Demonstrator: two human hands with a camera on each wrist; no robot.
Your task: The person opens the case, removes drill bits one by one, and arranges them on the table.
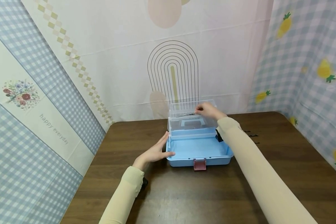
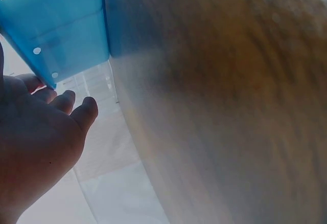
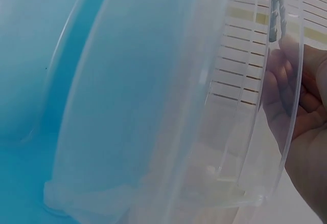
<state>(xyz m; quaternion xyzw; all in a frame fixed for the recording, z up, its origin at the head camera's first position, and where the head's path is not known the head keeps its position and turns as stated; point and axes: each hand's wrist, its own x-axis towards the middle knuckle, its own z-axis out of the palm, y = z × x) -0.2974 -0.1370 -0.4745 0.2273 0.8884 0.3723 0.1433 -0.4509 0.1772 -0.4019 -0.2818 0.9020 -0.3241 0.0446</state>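
Note:
A light-blue toolbox with a pink latch stands with its lid raised, and a clear plastic tray is lifted at its back. My right hand pinches the end of a thin, silvery drill bit at the clear tray. In the right wrist view the twisted shank of the drill bit shows through the clear plastic; a second twisted line beside it may be a reflection. My left hand rests against the toolbox's left side, fingers straight along the wall and thumb over the front rim.
Several dark drill bits lie on the brown wooden table right of the toolbox, partly behind my right sleeve. A patterned cloth hangs close behind the table, with checked cloth along the right side.

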